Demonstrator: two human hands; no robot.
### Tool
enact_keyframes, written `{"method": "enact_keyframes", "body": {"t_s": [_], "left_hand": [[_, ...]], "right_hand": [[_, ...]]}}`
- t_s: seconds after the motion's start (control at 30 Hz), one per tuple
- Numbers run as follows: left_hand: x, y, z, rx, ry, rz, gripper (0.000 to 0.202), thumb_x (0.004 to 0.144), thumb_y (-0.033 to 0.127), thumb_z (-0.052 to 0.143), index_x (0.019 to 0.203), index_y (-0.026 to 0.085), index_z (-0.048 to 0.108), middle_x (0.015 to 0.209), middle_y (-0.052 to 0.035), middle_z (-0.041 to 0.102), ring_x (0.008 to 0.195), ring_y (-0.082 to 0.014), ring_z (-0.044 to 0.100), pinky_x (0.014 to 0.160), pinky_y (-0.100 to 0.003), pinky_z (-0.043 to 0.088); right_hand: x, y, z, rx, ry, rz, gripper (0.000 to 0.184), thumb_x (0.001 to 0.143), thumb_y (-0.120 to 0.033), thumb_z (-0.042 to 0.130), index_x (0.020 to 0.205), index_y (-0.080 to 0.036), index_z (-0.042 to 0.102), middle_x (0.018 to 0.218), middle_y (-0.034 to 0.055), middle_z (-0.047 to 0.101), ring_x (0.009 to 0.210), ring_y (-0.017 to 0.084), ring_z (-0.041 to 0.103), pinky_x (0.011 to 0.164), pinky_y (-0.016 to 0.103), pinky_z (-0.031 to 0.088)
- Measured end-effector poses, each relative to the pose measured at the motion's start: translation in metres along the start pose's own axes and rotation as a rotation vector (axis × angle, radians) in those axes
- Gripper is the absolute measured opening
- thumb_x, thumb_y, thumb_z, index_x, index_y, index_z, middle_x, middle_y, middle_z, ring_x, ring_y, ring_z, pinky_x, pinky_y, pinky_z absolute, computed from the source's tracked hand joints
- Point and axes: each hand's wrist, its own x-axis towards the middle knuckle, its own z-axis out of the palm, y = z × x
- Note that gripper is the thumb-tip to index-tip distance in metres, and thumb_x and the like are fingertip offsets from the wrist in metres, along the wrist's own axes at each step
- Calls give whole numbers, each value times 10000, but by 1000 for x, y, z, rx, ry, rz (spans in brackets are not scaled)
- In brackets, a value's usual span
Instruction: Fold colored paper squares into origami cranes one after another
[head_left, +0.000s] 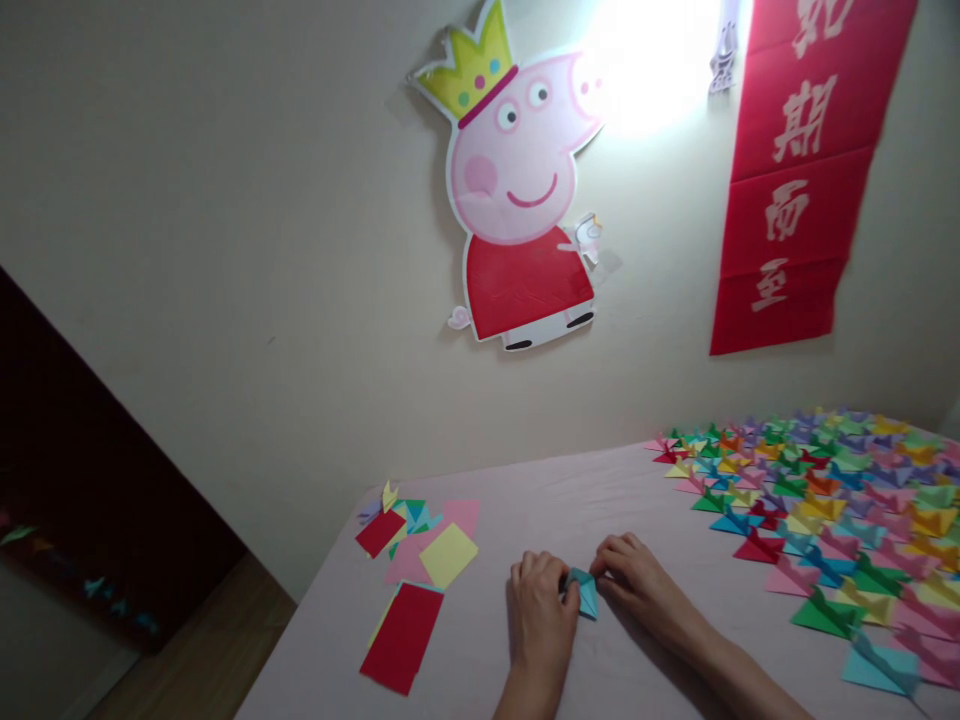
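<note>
A small light-blue folded paper [587, 600] lies between my hands on the pale pink cloth. My left hand [538, 600] pinches its left side between thumb and fingers. On the other side, the curled fingertips of my right hand [637, 575] are closed at the paper's upper right edge. My fingers partly hide the paper, so its full shape does not show.
Rows of colourful folded paper cranes [817, 510] cover the right side. To the left lie a red paper stack [403, 637], a yellow sheet [448, 556], pink sheets [409, 560] and small folded pieces [416, 515]. A wall [300, 300] rises behind.
</note>
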Motion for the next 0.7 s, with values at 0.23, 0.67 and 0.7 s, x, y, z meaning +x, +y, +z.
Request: {"method": "enact_keyframes", "body": {"t_s": [0.23,0.67,0.7], "left_hand": [[1,2,1,54,-20,-14,138,810,95,625,758,211,571,836,1,638,888,-233,544,798,-398,390],[4,1,7,65,-59,49,119,828,97,621,821,211,587,893,0,634,913,-229,539,857,-425,379],[4,0,7,61,-61,43,116,829,101,622,819,212,587,893,0,637,912,-229,540,851,-423,382]], "right_hand": [[6,-1,2,73,-19,33,155,859,-246,518,756,-234,633,834,39,653,884,235,533,823,372,429],[15,3,-5,110,-102,13,181,871,-272,537,775,-226,683,860,40,673,901,227,547,855,362,424],[15,2,-5,105,-103,18,183,869,-270,536,772,-227,684,860,39,673,895,227,546,852,363,422]]}}
